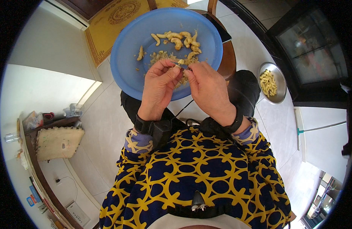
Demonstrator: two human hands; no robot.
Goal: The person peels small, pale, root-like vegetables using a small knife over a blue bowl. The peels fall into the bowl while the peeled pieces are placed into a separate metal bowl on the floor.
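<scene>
My left hand (160, 87) pinches a small pale-yellow root piece (180, 61) between thumb and fingers, over the near half of a blue plastic basin (127, 37). Close against it, my right hand (209, 86) has its fingertips drawn together on what looks like a small thin tool, mostly hidden by the fingers. Under both hands lies a heap of peelings (162, 55). Several curled, knobbly root pieces (176, 43) rest along the basin's far side, and a single root piece (140, 53) lies apart at the left.
The basin sits over a wooden chair (228, 58), where a dark flat device (217, 27) lies. On the tiled floor at right, a steel bowl (281, 94) holds several pale root pieces (268, 83). A cable (184, 108) hangs between my wrists. A shelf (35, 148) stands at left.
</scene>
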